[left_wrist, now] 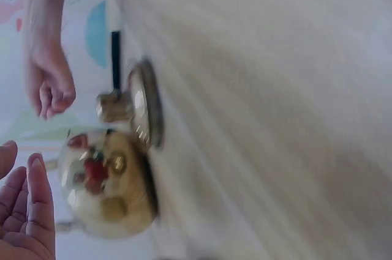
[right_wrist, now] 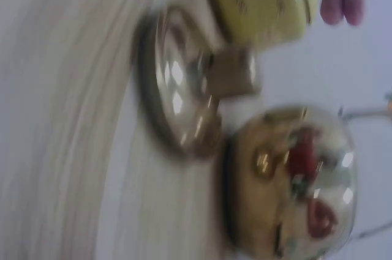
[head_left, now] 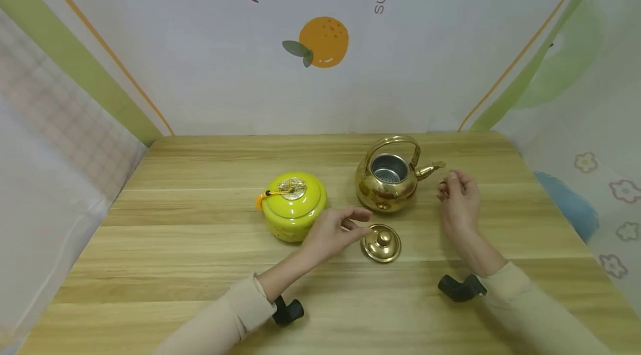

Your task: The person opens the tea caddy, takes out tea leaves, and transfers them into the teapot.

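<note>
A gold teapot [head_left: 384, 193] stands uncovered on the table, its arched handle upright, its strainer showing and its spout pointing right. In front lies its round gold lid [head_left: 382, 248], knob up. My left hand [head_left: 333, 232] hovers between the yellow-green lidded jar [head_left: 294, 207] and the lid, fingers loosely extended, nothing visibly held; whether its thumb touches the lid's edge I cannot tell. To the right of the spout, my right hand [head_left: 460, 205] is raised with loosely curled fingers, no held object visible. The right wrist view shows the lid [right_wrist: 177, 82] and teapot [right_wrist: 294, 180], blurred.
An orange tassel [head_left: 259, 201] hangs at the jar's left side. Black wrist mounts [head_left: 462, 288] are near both sleeves. The wooden table [head_left: 200, 166] meets a printed cloth backdrop [head_left: 225, 77] behind, with more cloth at both sides.
</note>
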The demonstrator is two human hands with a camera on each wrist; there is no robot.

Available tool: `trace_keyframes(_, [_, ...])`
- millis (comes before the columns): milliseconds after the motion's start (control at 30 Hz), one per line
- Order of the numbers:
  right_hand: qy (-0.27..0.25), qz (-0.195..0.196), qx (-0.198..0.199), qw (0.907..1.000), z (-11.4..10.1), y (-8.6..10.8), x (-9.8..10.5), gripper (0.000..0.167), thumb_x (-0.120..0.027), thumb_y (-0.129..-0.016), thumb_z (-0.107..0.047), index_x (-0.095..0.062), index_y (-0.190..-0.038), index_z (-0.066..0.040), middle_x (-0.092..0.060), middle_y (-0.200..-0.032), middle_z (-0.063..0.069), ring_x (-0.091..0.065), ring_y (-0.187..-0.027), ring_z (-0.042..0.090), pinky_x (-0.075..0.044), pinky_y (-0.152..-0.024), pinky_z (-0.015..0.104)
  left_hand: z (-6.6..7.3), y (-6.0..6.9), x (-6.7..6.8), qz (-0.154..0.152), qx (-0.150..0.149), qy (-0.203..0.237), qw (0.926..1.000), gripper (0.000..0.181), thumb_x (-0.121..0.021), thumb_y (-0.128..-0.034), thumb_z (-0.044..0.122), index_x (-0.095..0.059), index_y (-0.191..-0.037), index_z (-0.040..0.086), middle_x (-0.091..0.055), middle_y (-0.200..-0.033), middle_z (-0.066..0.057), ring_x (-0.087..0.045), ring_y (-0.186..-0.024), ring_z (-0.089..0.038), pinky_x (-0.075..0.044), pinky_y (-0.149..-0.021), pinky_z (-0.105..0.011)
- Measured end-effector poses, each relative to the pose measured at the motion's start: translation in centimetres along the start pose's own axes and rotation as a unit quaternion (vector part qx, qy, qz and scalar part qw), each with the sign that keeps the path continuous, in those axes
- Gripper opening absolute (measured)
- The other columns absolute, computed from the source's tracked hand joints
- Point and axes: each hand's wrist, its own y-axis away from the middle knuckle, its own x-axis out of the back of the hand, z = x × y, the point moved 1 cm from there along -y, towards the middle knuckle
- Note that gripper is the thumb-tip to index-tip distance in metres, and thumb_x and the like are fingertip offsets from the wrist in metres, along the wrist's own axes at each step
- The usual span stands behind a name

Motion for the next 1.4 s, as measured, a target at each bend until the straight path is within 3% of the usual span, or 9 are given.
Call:
trace_keyframes(133, [-0.007, -0.030, 0.018, 0.9994, 0.2, 1.4, -1.6, 0.008, -0.046, -0.098, -0.013, -0.046, -0.105, -0.010, -0.049, -0.088, -0.001, -0.047, -0.078, 0.009, -0.044, -0.062, 0.014, 0.1, 0.6, 2.1, 0.045, -0.025, -0.012, 0.9986, 0.023, -0.071, -0.0827, 0.007, -0.068, -0.105, 0.000, -0.071, -0.103, -0.011, -0.068, -0.076, -0.017, -0.055, -0.065, -0.016])
trace_keyframes(267, [0.036, -0.079, 0.021, 0.9960, 0.8, 2.6, -3.1, 0.009, -0.046, -0.099, -0.014, -0.047, -0.107, -0.010, -0.050, -0.090, -0.002, -0.049, -0.078, 0.007, -0.045, -0.065, 0.015, 0.2, 1.1, 4.0, 0.090, -0.038, -0.020, 0.9950, 0.022, -0.071, -0.0826, 0.007, -0.069, -0.104, 0.001, -0.071, -0.100, -0.010, -0.067, -0.076, -0.016, -0.056, -0.065, -0.018])
trace_keyframes(433, [0.100, -0.133, 0.023, 0.9859, 2.0, 3.9, -4.7, 0.014, -0.047, -0.099, -0.015, -0.047, -0.112, -0.011, -0.052, -0.093, -0.001, -0.054, -0.083, 0.007, -0.050, -0.073, 0.016, 0.1, 1.7, 6.2, 0.137, -0.032, -0.021, 0.9898, 0.024, -0.073, -0.0812, 0.008, -0.069, -0.104, 0.003, -0.072, -0.099, -0.009, -0.067, -0.077, -0.016, -0.057, -0.067, -0.020])
trace_keyframes(667, [0.150, -0.199, 0.011, 0.9684, 3.4, 5.1, -6.7, 0.030, -0.049, -0.097, -0.008, -0.044, -0.124, 0.003, -0.054, -0.107, 0.006, -0.057, -0.092, 0.008, -0.052, -0.083, 0.023, -0.7, 2.0, 8.7, 0.188, -0.021, -0.036, 0.9814, 0.025, -0.075, -0.0794, 0.008, -0.069, -0.104, 0.003, -0.072, -0.100, -0.010, -0.065, -0.081, -0.019, -0.056, -0.069, -0.021])
trace_keyframes(833, [0.167, -0.247, -0.003, 0.9546, 4.6, 5.7, -7.9, 0.036, -0.051, -0.095, -0.003, -0.042, -0.129, 0.005, -0.049, -0.123, 0.018, -0.056, -0.106, 0.015, -0.050, -0.091, 0.022, -1.4, 2.0, 9.9, 0.201, -0.029, -0.064, 0.9772, 0.027, -0.076, -0.0777, 0.005, -0.068, -0.103, 0.000, -0.071, -0.099, -0.012, -0.066, -0.081, -0.021, -0.056, -0.070, -0.021])
trace_keyframes(1033, [0.188, -0.290, -0.026, 0.9380, 5.9, 6.1, -8.9, 0.046, -0.056, -0.092, -0.002, -0.039, -0.135, 0.004, -0.045, -0.136, 0.021, -0.048, -0.123, 0.028, -0.046, -0.097, 0.019, -1.9, 1.7, 10.6, 0.207, -0.047, -0.103, 0.9717, 0.030, -0.077, -0.0754, 0.004, -0.068, -0.103, -0.001, -0.071, -0.099, -0.013, -0.066, -0.081, -0.022, -0.057, -0.070, -0.029])
trace_keyframes(1233, [0.219, -0.330, -0.035, 0.9176, 7.0, 6.7, -9.6, 0.056, -0.059, -0.091, -0.004, -0.035, -0.141, 0.001, -0.038, -0.145, 0.019, -0.039, -0.133, 0.030, -0.040, -0.106, 0.033, -2.2, 1.3, 11.0, 0.205, -0.052, -0.131, 0.9686, 0.029, -0.077, -0.0761, 0.005, -0.069, -0.103, -0.001, -0.070, -0.101, -0.012, -0.064, -0.080, -0.020, -0.058, -0.069, -0.031])
trace_keyframes(1400, [0.227, -0.347, -0.043, 0.9091, 7.7, 6.9, -10.1, 0.063, -0.062, -0.089, -0.005, -0.031, -0.144, 0.001, -0.034, -0.149, 0.017, -0.034, -0.137, 0.030, -0.034, -0.110, 0.037, -2.4, 1.0, 11.3, 0.192, -0.038, -0.137, 0.9710, 0.030, -0.077, -0.0759, 0.006, -0.069, -0.104, -0.001, -0.069, -0.102, -0.012, -0.062, -0.083, -0.021, -0.057, -0.074, -0.033])
